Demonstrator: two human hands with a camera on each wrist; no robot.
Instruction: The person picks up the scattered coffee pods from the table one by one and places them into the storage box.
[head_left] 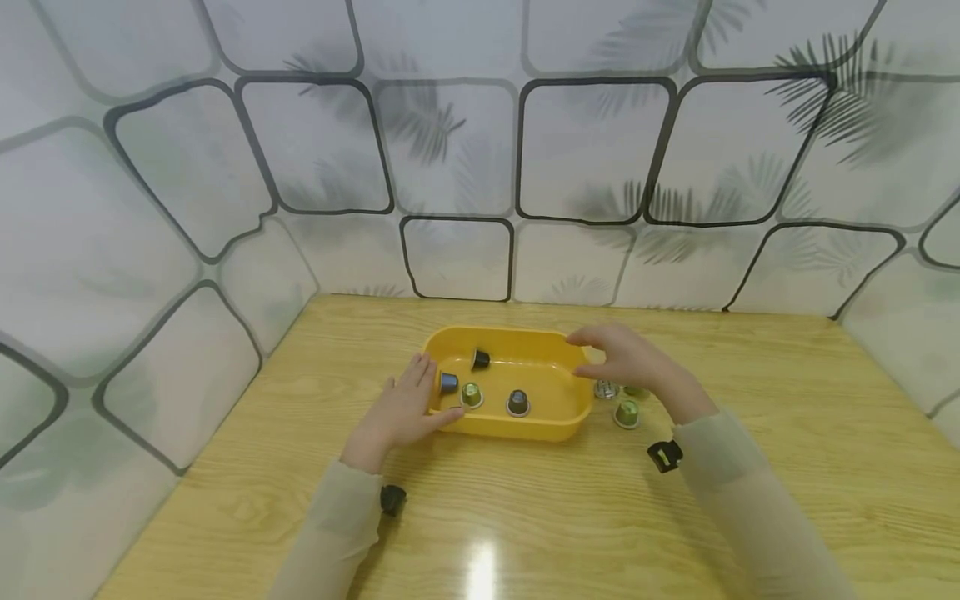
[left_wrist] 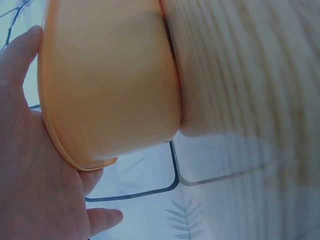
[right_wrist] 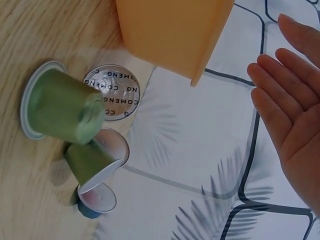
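Note:
A yellow oval tray (head_left: 555, 427) sits on the wooden table. Inside it lie a blue capsule (head_left: 447, 382), a black capsule (head_left: 480, 359), a green capsule (head_left: 472, 394) and a dark capsule (head_left: 517, 402). My left hand (head_left: 411, 400) rests flat against the tray's left end, fingers straight. In the left wrist view the palm (left_wrist: 30, 165) touches the tray's rim (left_wrist: 65, 150). My right hand (head_left: 618, 357) hovers over the tray's right rim, holding nothing, its fingers (right_wrist: 280, 85) straight. Below it on the table are a foil-topped capsule (right_wrist: 112, 92) and two green capsules (right_wrist: 60, 107) (right_wrist: 90, 162).
The wooden table (head_left: 525, 517) is boxed in by patterned walls (head_left: 457, 167) at the back and both sides. The loose capsules (head_left: 627, 412) lie just right of the tray. A black wrist-worn camera (head_left: 664, 455) shows on each sleeve.

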